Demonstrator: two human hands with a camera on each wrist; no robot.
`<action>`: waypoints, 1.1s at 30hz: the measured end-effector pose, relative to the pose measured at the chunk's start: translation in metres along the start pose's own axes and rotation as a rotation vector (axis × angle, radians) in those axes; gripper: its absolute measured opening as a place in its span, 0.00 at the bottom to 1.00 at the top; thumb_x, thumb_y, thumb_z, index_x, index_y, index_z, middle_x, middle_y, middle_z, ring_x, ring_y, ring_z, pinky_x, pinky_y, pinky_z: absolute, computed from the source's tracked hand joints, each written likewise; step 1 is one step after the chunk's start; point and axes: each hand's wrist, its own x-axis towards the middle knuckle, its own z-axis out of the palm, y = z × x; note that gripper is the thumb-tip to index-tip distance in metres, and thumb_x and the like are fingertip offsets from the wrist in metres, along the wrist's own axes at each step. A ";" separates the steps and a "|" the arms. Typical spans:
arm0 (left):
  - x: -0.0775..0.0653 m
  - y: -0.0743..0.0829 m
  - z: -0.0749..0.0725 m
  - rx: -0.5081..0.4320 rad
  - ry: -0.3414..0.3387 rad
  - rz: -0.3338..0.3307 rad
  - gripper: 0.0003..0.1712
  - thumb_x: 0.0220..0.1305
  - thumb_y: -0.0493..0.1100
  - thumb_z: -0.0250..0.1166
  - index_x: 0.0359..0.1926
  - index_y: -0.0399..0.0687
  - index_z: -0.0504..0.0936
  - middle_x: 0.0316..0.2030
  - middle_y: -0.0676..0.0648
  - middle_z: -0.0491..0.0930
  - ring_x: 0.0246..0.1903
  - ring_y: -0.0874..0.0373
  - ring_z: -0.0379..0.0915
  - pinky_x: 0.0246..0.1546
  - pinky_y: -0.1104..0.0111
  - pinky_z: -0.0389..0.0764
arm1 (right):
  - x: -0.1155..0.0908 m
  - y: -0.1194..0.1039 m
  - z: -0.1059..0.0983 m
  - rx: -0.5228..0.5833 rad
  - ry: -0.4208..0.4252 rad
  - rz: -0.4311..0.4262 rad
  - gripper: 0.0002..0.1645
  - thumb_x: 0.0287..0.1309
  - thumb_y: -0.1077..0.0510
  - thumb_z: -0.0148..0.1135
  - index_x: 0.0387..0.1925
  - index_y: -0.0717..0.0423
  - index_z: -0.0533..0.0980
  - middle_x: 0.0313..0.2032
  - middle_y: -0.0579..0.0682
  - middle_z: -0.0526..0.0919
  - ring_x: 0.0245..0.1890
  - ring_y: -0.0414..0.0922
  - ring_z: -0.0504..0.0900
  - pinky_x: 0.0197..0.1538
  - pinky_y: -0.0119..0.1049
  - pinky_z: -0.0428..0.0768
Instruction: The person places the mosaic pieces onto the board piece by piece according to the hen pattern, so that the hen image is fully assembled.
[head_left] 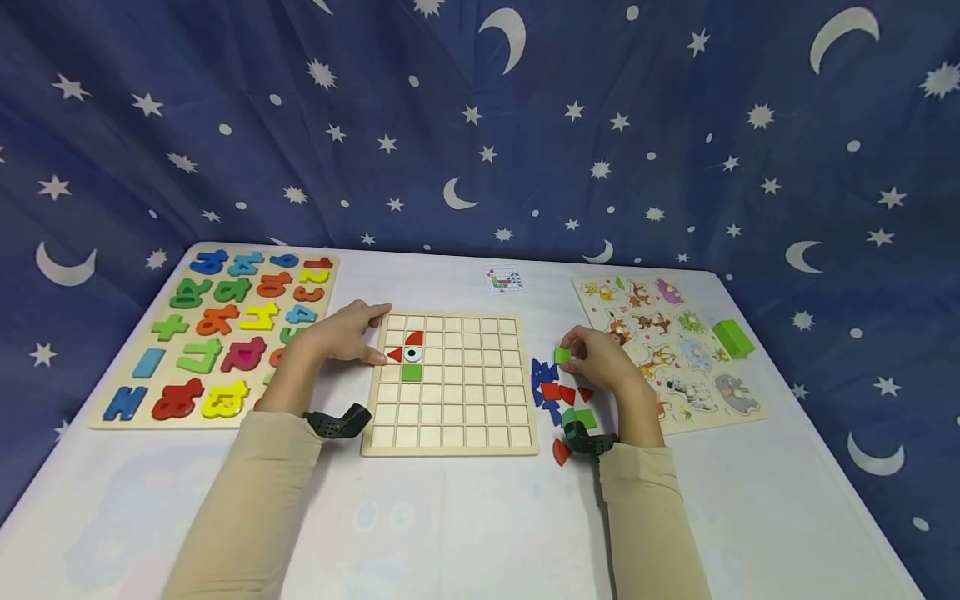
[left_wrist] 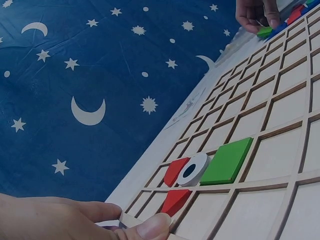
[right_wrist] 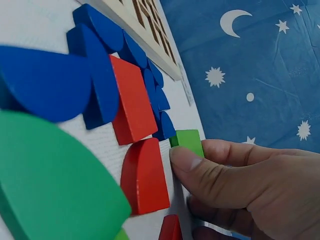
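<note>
In the head view a wooden grid board (head_left: 457, 392) lies in the middle of the table. My left hand (head_left: 341, 332) rests at its upper left edge, with the thumb on the frame beside a red triangular piece (head_left: 395, 355) and the index finger at the corner. Near that triangle sit a red curved piece (head_left: 414, 337), a white eye piece (head_left: 412, 354) and a green square (head_left: 412, 373). Right of the board, my right hand (head_left: 600, 357) pinches a green square block (right_wrist: 187, 138) between thumb and fingers, beside the loose pieces.
Loose blue pieces (head_left: 543, 372), red pieces (head_left: 551, 392) and green pieces (head_left: 585, 419) lie right of the board. A number puzzle (head_left: 161, 337) is at left, an animal puzzle (head_left: 678, 333) and green box (head_left: 733, 339) at right, a pattern card (head_left: 504, 279) behind.
</note>
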 end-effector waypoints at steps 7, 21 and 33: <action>0.002 -0.002 0.000 -0.006 -0.005 -0.012 0.56 0.48 0.48 0.75 0.73 0.43 0.53 0.54 0.39 0.66 0.54 0.47 0.60 0.64 0.48 0.60 | 0.000 -0.002 -0.002 -0.005 0.019 -0.020 0.13 0.52 0.60 0.69 0.39 0.54 0.74 0.33 0.51 0.76 0.34 0.47 0.72 0.45 0.41 0.66; 0.003 -0.001 0.000 -0.003 -0.012 -0.016 0.56 0.48 0.48 0.75 0.73 0.44 0.53 0.55 0.39 0.66 0.57 0.47 0.59 0.65 0.49 0.58 | 0.001 -0.019 -0.002 -0.009 0.159 -0.042 0.07 0.55 0.54 0.68 0.35 0.50 0.81 0.31 0.49 0.82 0.33 0.46 0.77 0.39 0.39 0.73; 0.001 -0.002 0.000 -0.019 -0.009 -0.022 0.56 0.48 0.47 0.75 0.73 0.44 0.53 0.57 0.38 0.65 0.58 0.46 0.59 0.66 0.48 0.57 | -0.019 -0.114 0.031 0.035 0.186 -0.335 0.12 0.58 0.51 0.65 0.44 0.47 0.82 0.35 0.43 0.85 0.31 0.39 0.80 0.31 0.32 0.75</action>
